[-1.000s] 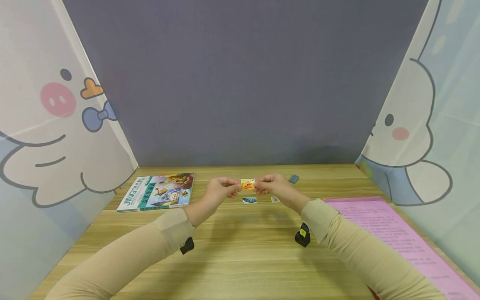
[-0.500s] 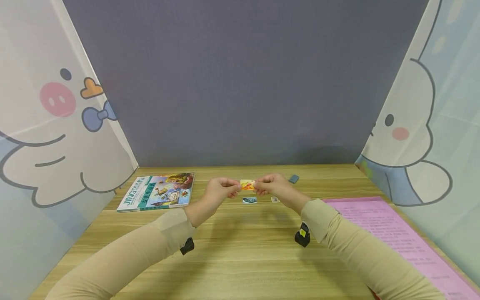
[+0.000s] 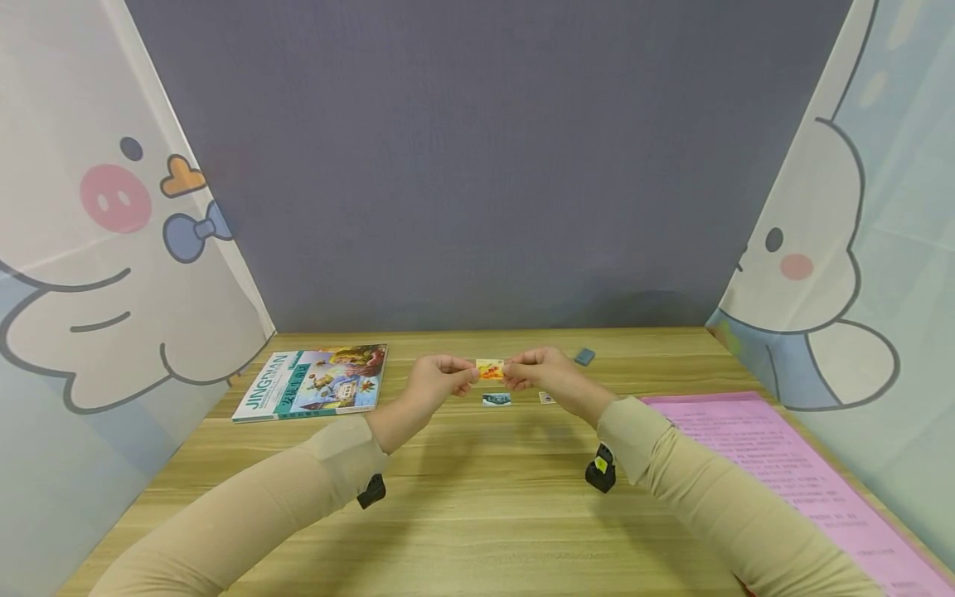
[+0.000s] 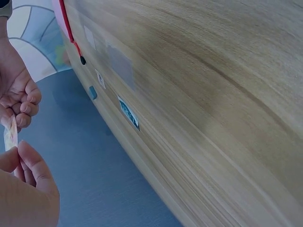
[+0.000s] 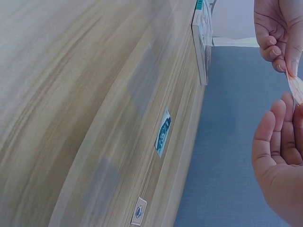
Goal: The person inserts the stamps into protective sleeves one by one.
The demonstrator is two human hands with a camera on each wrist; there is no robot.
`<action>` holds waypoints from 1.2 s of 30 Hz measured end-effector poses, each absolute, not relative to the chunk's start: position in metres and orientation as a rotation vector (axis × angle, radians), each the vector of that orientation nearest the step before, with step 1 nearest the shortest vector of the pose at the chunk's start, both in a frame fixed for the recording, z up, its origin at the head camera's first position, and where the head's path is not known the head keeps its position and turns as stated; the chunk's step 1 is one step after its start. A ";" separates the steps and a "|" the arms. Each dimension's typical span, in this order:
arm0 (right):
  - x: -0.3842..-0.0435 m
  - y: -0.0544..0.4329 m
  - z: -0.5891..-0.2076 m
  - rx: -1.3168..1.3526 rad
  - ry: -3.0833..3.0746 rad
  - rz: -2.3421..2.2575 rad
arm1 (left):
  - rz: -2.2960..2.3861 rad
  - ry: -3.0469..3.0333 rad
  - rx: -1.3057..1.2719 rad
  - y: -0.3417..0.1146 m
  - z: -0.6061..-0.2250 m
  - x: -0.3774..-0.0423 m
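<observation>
A small yellow-and-orange stamp is stretched between both hands above the table. My left hand pinches its left edge between thumb and forefinger. On the opposite edge my right hand pinches it the same way. Both wrist views catch the stamp nearly edge-on, raised off the tabletop. Below the hands lie a teal picture stamp and a smaller white stamp, the latter beside the right wrist. Two translucent sleeves rest on the wood nearer the body.
A blue-grey block lies behind the right hand. At the left stands a picture book lying flat. Pink printed sheets cover the right side, partly under the right sleeve. A grey panel closes off the table's back.
Both hands keep their pinch on the stamp and shift very slightly. The stamp tilts a little, and the glare on it has faded, showing its picture more clearly.
</observation>
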State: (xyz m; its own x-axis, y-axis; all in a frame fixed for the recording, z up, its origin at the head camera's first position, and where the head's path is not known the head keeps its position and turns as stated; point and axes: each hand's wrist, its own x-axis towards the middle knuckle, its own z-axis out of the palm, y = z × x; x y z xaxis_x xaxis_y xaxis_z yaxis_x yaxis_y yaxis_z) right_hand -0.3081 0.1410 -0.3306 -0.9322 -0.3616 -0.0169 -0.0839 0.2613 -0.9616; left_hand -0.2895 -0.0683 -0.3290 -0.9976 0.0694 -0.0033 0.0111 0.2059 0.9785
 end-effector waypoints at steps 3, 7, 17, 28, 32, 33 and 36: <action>-0.308 0.141 -0.331 -0.433 2.272 -1.744 | 1.951 2.401 0.068 -0.069 -0.329 -0.289; -0.309 0.142 -0.331 -0.429 2.233 -1.773 | 1.950 2.404 0.060 -0.069 -0.329 -0.289; -0.308 0.137 -0.331 -0.391 2.226 -1.813 | 1.978 2.384 0.059 -0.069 -0.330 -0.289; -0.311 0.133 -0.332 -0.328 2.284 -1.829 | 2.021 2.366 0.130 -0.073 -0.333 -0.291; -0.312 0.132 -0.334 -0.334 2.291 -1.828 | 2.013 2.370 0.133 -0.075 -0.333 -0.292; -0.313 0.132 -0.334 -0.337 2.291 -1.829 | 2.008 2.373 0.134 -0.076 -0.333 -0.293; -0.314 0.129 -0.336 -0.342 2.271 -1.848 | 1.990 2.383 0.138 -0.079 -0.334 -0.296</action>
State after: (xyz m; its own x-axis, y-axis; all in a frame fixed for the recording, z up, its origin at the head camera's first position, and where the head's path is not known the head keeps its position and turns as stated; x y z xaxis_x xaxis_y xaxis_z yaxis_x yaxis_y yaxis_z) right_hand -0.3137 0.1293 -0.3360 -0.9547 -0.2977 -0.0046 -0.0561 0.1951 -0.9792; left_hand -0.2957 -0.0786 -0.3341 -0.9955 0.0899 0.0308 0.0464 0.1766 0.9832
